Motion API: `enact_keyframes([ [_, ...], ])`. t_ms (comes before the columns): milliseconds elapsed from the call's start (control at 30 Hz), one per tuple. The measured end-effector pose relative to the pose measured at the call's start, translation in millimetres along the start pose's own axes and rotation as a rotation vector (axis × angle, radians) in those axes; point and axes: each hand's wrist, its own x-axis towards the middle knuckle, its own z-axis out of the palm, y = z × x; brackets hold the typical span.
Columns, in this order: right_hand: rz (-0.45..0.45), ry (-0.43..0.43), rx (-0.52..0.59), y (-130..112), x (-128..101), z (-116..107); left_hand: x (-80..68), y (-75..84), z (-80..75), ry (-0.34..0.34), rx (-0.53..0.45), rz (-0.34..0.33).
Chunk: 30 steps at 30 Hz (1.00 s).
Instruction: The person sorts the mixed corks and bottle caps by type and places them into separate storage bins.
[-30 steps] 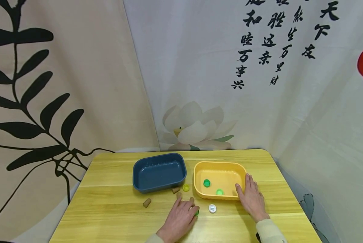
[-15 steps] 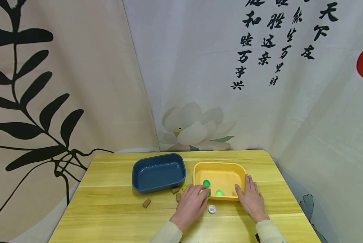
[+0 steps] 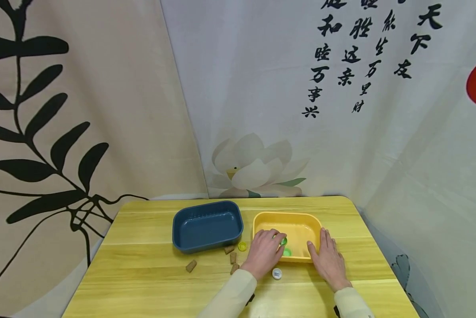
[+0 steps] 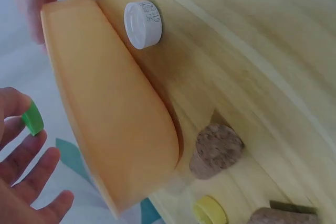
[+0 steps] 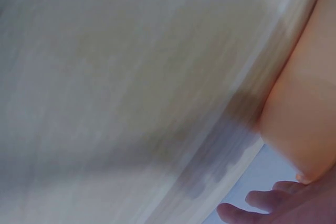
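My left hand (image 3: 279,242) reaches over the front left of the yellow tray (image 3: 297,219) and pinches a green cap (image 3: 283,240) at its fingertips. In the left wrist view that green cap (image 4: 32,118) sits between my fingers (image 4: 13,106) above the yellow tray's wall (image 4: 110,124). A second green cap (image 3: 287,252) lies inside the tray. My right hand (image 3: 322,245) lies flat on the table, fingers straight against the tray's right front corner. The right wrist view is blurred; it shows the tray (image 5: 304,114) and my fingertips (image 5: 262,203).
A dark blue tray (image 3: 207,225) stands left of the yellow one on the wooden table (image 3: 142,247). A white cap (image 3: 276,274), a yellow cap (image 3: 242,246) and several corks (image 3: 233,257) lie in front of the trays. Printed cloth hangs behind and to the right.
My left hand rose from the table in front of the trays with a green cap and moved right and forward over the yellow tray. The right hand stayed put.
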Motion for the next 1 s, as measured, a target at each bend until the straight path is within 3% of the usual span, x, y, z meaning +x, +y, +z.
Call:
enact_keyframes([
  [233,0.009,-0.015,0.001,0.4,0.1,-1.8,10.1,3.3,11.5,-0.063,0.016,-0.04],
  [467,0.01,-0.021,0.003,-1.0,-0.3,-2.5,11.1,5.5,18.3,-0.138,0.009,-0.089],
  [767,-0.002,-0.004,0.003,-2.0,0.1,0.4,3.8,0.3,13.0,-0.131,-0.039,-0.131],
  [1000,-0.004,-0.022,-0.008,-0.1,-0.4,-2.9,-15.8,-14.4,-2.1,-0.074,-0.084,-0.146],
])
